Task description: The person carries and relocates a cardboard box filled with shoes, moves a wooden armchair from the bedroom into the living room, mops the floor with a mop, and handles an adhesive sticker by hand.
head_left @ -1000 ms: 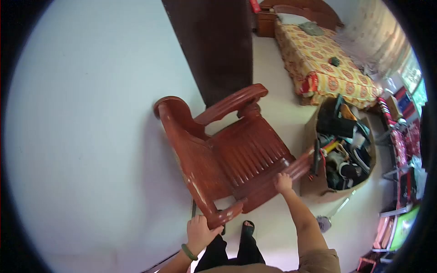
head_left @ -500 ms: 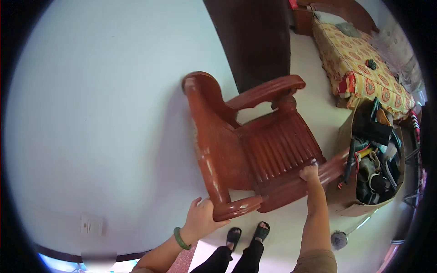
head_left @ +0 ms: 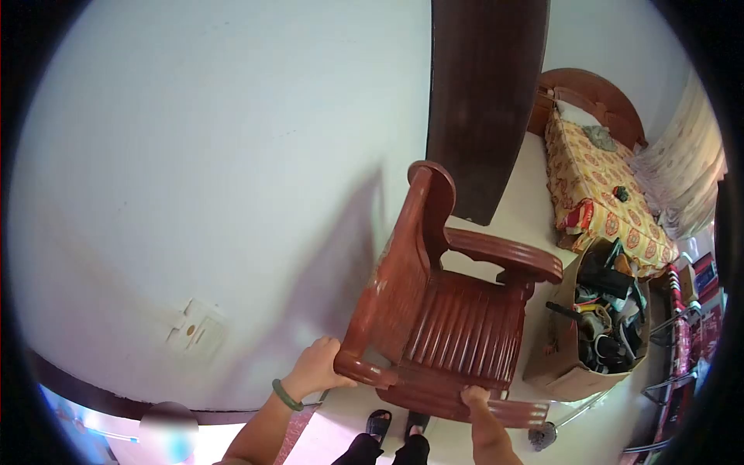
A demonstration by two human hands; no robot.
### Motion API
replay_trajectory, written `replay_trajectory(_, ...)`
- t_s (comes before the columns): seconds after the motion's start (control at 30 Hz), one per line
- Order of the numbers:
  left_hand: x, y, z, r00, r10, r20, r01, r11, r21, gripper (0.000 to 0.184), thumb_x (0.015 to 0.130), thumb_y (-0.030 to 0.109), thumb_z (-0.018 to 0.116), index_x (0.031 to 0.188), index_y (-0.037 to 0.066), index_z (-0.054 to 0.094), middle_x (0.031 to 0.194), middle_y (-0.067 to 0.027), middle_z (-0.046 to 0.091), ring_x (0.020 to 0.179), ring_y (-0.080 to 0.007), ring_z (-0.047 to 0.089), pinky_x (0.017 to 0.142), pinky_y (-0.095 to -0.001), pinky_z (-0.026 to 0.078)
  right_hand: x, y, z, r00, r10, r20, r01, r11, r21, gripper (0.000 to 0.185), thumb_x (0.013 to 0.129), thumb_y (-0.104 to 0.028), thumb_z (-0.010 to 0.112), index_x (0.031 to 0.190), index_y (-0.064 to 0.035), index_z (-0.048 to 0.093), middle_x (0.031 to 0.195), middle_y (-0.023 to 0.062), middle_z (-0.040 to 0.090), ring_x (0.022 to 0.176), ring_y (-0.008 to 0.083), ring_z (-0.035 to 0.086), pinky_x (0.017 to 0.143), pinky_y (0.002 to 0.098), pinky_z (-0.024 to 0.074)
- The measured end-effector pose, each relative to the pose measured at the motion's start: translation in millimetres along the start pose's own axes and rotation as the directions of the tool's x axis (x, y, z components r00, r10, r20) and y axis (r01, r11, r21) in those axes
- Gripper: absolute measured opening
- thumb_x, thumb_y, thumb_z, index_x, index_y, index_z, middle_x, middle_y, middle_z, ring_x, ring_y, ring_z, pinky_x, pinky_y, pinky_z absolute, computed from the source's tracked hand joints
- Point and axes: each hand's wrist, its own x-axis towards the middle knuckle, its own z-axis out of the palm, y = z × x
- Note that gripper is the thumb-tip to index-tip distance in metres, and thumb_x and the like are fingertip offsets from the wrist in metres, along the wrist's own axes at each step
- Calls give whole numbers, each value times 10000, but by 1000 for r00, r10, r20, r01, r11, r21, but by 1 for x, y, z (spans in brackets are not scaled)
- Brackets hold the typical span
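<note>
A reddish-brown wooden armchair [head_left: 465, 325] with a slatted seat stands beside the wall, its back to the left and its seat facing right. My left hand [head_left: 316, 366], a green bangle at its wrist, is closed around the near end of the backrest where it meets the armrest. Further along, my right hand [head_left: 476, 396] grips the near armrest [head_left: 434, 403], fingers folded over its inner edge. The far armrest [head_left: 504, 254] points toward the bed. Worn spots show along the top of the backrest.
Right of the chair stands a cardboard box [head_left: 554, 360] full of shoes and bags. A long-handled brush [head_left: 542, 436] lies near it. Behind are a dark door [head_left: 484, 108] and a bed [head_left: 589, 178] with a yellow patterned cover. A wall switch plate [head_left: 198, 332] is at left.
The chair has turned and sits lower in view, its far end swung to the right. Both hands keep hold of it. The camera view has shifted too, showing more of the bed and curtain.
</note>
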Motion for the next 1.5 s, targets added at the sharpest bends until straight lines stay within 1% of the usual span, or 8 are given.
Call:
replay_trajectory(0.13, -40, -15, 3, 1000, 11, 2, -11, 1000, -22, 613, 498, 340, 785, 894, -9, 473, 897, -177, 490, 853, -354, 491, 723, -412, 423, -39, 0, 48, 994, 103, 28, -105, 993, 54, 487, 844, -383, 286, 1126, -102, 566, 1199, 124, 508, 1142, 282, 458, 973, 429, 291)
replay_trajectory(0.43, -135, 0, 26, 999, -12, 38, 14, 998, -68, 627, 439, 302, 813, 880, -11, 496, 909, -168, 475, 886, -341, 467, 759, -386, 413, -110, 30, 127, 996, 29, 79, -40, 990, 138, 509, 854, -374, 250, 1117, -73, 565, 1190, 129, 515, 1126, 284, 473, 964, 473, 276)
replay_trajectory(0.73, -189, -18, 38, 993, 86, 84, -81, 995, -55, 651, 514, 358, 797, 945, -13, 481, 939, -181, 488, 899, -333, 486, 770, -382, 418, -154, 32, 164, 994, 6, -110, 21, 972, 235, 477, 841, -366, 292, 1055, -75, 604, 1140, 116, 554, 1061, 288, 516, 912, 461, 313)
replay_trajectory(0.8, -190, -19, 38, 998, 27, 54, -28, 999, 22, 640, 534, 377, 786, 931, -21, 480, 913, -186, 499, 882, -336, 502, 765, -378, 423, -156, 25, 163, 991, 44, -126, -31, 994, 108, 475, 845, -356, 278, 1048, -84, 611, 1138, 105, 558, 1062, 280, 512, 904, 451, 315)
replay_trajectory(1.03, -239, -33, 45, 999, -43, 30, 40, 994, 97, 681, 508, 419, 784, 919, -29, 476, 936, -186, 495, 896, -328, 502, 769, -384, 424, -198, 16, 201, 992, 68, -110, -53, 989, 136, 478, 854, -337, 259, 1084, -81, 591, 1170, 92, 540, 1106, 277, 476, 923, 439, 295)
replay_trajectory(1.17, -298, -85, 66, 992, 121, -19, -118, 988, 103, 720, 495, 434, 783, 945, -35, 473, 954, -184, 489, 918, -331, 490, 780, -400, 419, -238, 9, 274, 977, 68, -203, -30, 982, 187, 503, 843, -348, 255, 1091, -49, 575, 1199, 140, 505, 1150, 297, 434, 959, 462, 272)
replay_trajectory(1.23, -326, -69, 50, 992, -3, 122, -14, 991, 136, 741, 478, 423, 790, 957, -40, 465, 964, -185, 486, 942, -335, 474, 806, -409, 406, -260, 9, 286, 992, 48, -114, -22, 975, 223, 508, 845, -356, 262, 1105, -40, 563, 1224, 135, 484, 1172, 289, 410, 975, 460, 252)
replay_trajectory(1.5, -414, -98, 62, 982, 67, 176, -82, 994, 78, 611, 549, 277, 759, 967, -47, 453, 959, -166, 465, 960, -320, 447, 838, -395, 394, -337, 11, 333, 998, 19, 53, -31, 969, 245, 489, 837, -373, 301, 1084, -43, 566, 1196, 139, 495, 1138, 297, 428, 956, 452, 278)
